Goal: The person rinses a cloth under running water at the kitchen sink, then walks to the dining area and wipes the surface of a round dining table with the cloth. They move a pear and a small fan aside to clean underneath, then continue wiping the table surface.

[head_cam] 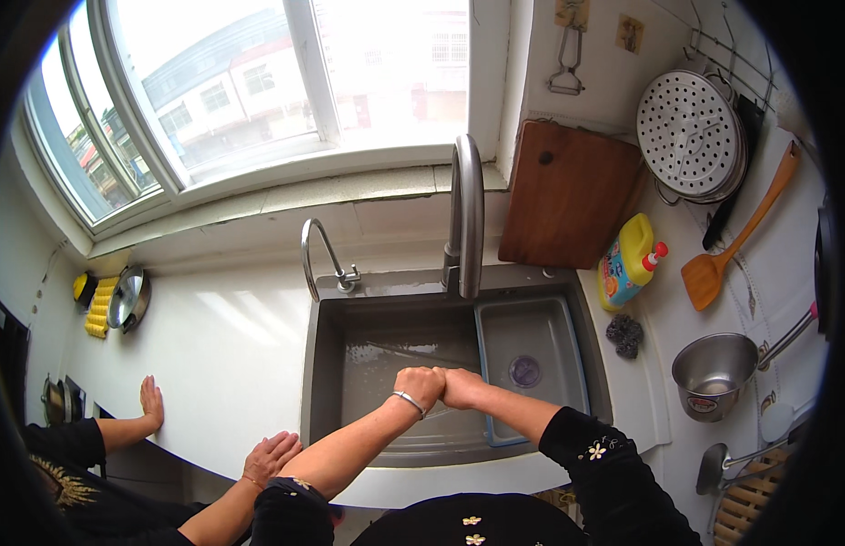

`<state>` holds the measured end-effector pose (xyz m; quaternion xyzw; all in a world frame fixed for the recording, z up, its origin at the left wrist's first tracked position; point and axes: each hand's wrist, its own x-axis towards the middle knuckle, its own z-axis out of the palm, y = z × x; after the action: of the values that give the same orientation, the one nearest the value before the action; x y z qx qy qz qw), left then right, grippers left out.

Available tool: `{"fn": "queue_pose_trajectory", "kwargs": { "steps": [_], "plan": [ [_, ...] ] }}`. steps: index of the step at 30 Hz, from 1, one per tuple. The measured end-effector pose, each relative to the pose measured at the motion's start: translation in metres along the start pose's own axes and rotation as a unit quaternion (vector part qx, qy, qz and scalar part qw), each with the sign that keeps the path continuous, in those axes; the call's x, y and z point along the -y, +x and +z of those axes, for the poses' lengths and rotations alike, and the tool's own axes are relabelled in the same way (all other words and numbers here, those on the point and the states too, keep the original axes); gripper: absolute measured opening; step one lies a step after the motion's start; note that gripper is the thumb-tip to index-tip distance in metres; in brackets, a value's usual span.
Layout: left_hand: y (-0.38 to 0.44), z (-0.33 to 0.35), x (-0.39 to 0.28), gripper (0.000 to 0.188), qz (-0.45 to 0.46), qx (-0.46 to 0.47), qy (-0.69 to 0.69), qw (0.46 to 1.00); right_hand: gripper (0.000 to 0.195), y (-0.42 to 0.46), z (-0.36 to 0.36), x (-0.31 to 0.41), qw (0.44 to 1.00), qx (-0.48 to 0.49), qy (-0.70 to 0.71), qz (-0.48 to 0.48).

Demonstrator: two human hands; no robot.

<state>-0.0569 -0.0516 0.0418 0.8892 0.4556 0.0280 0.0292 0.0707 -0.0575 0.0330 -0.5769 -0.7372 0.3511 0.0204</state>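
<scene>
Over the grey sink [327, 382], my left hand [420, 385], with a silver bracelet at the wrist, is curled into a fist. My right hand [462, 388] is curled too and touches it knuckle to knuckle. No object shows in either hand, though the palms are hidden. A blue-rimmed grey basin [555, 382] with a purple disc [525, 372] in it sits in the sink's right part. Behind the hands rise a large metal faucet [469, 218] and a thin curved tap [320, 239]. Wet patches shine on the sink floor.
Another person's hands [151, 403] rest on the white counter [225, 355] at left. A lidded pan [128, 299] stands farther back. To the right are a wooden cutting board [566, 194], yellow detergent bottle [627, 263], steel scourer [624, 336], saucepan [716, 375], and hanging wooden spatula [712, 273].
</scene>
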Motion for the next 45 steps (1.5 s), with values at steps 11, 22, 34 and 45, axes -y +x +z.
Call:
{"fn": "queue_pose_trajectory", "kwargs": {
  "steps": [11,22,34,45],
  "plan": [
    [-0.010,0.013,-0.025,0.027,-0.229,0.228,-0.333,0.886,0.017,-0.013,0.006,-0.027,0.927,-0.115,-0.265,-0.240],
    [-0.026,0.005,-0.018,0.026,-0.291,0.254,-0.668,0.636,0.011,-0.006,-0.005,-0.015,0.867,-0.189,-0.281,-0.366],
    [-0.034,0.016,-0.014,0.028,-0.155,0.238,-0.875,0.391,0.024,-0.004,-0.012,-0.014,0.850,-0.386,-0.157,-0.322],
    [-0.042,0.088,-0.002,0.049,-0.320,0.152,-0.833,0.425,0.044,-0.009,0.035,-0.027,0.863,0.026,0.503,0.032]
  ]
}}
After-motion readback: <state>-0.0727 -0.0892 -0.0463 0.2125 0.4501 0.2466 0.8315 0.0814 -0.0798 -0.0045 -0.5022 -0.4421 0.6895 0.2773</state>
